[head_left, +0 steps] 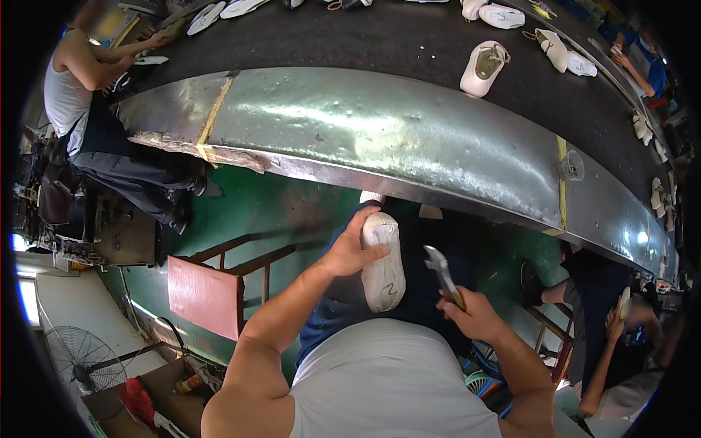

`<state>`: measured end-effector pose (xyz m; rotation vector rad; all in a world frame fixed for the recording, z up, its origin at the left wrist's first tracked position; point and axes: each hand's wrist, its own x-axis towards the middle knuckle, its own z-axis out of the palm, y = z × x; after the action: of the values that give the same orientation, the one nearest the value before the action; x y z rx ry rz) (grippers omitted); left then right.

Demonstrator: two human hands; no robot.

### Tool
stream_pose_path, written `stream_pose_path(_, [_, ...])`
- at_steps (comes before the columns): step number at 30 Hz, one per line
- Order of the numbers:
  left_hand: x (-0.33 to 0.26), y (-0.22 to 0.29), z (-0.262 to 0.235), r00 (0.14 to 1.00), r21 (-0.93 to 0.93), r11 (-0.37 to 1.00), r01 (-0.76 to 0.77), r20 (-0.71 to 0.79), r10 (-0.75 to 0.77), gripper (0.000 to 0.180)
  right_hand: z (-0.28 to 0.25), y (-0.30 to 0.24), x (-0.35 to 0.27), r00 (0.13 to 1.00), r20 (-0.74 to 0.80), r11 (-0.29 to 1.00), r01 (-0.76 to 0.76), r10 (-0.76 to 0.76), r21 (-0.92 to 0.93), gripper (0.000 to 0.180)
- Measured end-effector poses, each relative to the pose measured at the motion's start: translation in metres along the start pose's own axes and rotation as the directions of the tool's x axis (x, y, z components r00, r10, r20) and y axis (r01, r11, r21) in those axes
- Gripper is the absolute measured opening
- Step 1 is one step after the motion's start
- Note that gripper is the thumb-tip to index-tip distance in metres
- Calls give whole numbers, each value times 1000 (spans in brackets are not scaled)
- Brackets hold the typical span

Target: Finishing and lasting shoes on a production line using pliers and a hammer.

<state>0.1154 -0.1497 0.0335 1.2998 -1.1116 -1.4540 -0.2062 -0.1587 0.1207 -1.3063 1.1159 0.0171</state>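
Observation:
My left hand (352,250) grips a white shoe (382,269) by its side and holds it over my lap, sole edge toward me. My right hand (467,308) is closed on the handle of a metal pincer tool (439,267), whose jaws point up and sit just right of the shoe, apart from it. Below both hands are my grey shirt and dark blue trousers.
A curved metal rail (380,139) edges a black conveyor belt (365,40) carrying several white shoes (482,67). A wooden stool (219,285) stands at my left on the green floor. Other people sit at far left (80,95) and lower right (621,328). A fan (77,358) stands lower left.

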Motion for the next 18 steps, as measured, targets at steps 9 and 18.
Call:
stream_pose_path(9, [-38,-7,7,998,-55,997,57,20,-56,83,49,-12,33,973,68,938,230,-220,-260,44])
stream_pose_path(18, [-72,-13,14,999,211,978,-8,32,1,89,92,22,35,956,-111,931,289,-271,224,29])
